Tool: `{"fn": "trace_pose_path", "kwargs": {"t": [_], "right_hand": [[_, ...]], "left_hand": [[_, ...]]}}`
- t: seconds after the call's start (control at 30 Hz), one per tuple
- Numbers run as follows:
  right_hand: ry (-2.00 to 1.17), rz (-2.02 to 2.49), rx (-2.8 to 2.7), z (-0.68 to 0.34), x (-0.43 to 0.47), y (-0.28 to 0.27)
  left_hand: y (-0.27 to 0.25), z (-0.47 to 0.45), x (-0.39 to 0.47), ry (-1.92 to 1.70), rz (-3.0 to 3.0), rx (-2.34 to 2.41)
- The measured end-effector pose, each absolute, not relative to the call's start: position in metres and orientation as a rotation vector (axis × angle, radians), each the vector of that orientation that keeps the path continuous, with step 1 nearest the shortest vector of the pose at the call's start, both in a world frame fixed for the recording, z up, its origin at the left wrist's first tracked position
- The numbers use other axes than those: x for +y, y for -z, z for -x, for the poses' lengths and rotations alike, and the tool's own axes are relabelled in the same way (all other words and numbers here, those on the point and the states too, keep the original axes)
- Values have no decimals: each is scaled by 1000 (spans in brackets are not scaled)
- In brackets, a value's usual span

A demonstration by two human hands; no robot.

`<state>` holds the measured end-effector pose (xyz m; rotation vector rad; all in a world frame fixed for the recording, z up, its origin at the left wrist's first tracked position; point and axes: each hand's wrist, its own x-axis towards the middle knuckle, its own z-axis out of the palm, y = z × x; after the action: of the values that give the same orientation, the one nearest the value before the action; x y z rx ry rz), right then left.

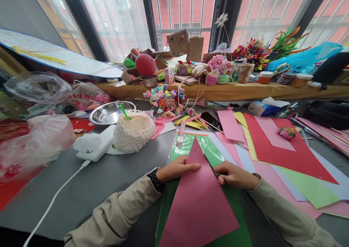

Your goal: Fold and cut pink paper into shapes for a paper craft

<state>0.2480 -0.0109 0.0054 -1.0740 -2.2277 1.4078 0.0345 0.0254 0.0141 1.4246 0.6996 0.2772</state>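
My left hand (178,168) grips a pink sheet of paper (200,207) by its left side, thumb flat on top and fingers hidden behind. The sheet tapers to a narrow point at its far end. In my right hand (233,175) is a pair of scissors (213,168), its dark blades lying along the paper's right edge near the tip; I cannot tell how far the blades are apart. Under the pink paper lies a glossy green packet (170,199), and a pink patterned ruler (181,133) rests at its far end.
Coloured paper sheets, one red (275,149), spread to the right. On the left are a white netted coconut (133,130), a metal plate (109,112), a white charger (95,145) with its cable, and plastic bags (40,138). Craft flowers (165,98) stand before a crowded wooden ledge (120,90).
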Motion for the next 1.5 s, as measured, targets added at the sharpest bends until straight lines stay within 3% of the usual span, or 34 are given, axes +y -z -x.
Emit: {"fn": "trace_pose_path", "kwargs": {"t": [1.5], "right_hand": [[-1476, 1046, -2143, -246, -10, -6]], "left_hand": [[-14, -35, 25, -276, -1461, 717]]}}
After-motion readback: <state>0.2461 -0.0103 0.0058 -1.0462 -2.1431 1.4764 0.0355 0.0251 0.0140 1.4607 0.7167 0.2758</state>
